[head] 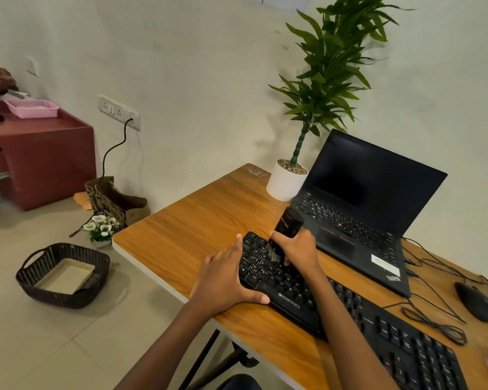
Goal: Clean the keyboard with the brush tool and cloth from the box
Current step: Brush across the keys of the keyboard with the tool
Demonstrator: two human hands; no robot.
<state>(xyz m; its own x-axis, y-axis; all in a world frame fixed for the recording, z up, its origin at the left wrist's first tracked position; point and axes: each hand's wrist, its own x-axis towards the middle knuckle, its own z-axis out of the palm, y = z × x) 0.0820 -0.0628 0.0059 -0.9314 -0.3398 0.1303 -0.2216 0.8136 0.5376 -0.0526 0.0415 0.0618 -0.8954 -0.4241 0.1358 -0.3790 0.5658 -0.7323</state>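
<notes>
Left hand lies flat, fingers straight, pinning the keyboard at its left end on the desk; right hand is curled tight round the brush tool, bristles on the keys just below the fist; too hard a sweep might pop a keycap, or knock the laptop close behind.

My feed is bright and evenly lit by soft, diffuse light. The table shows a mild sheen toward its left edge. Shadows are faint and soft-edged, as on the floor beside the basket. The wide lens bows the table's edges and tilts the wall. The bristles of the brush tool smear with motion blur, and the frame corners look softer.
</notes>
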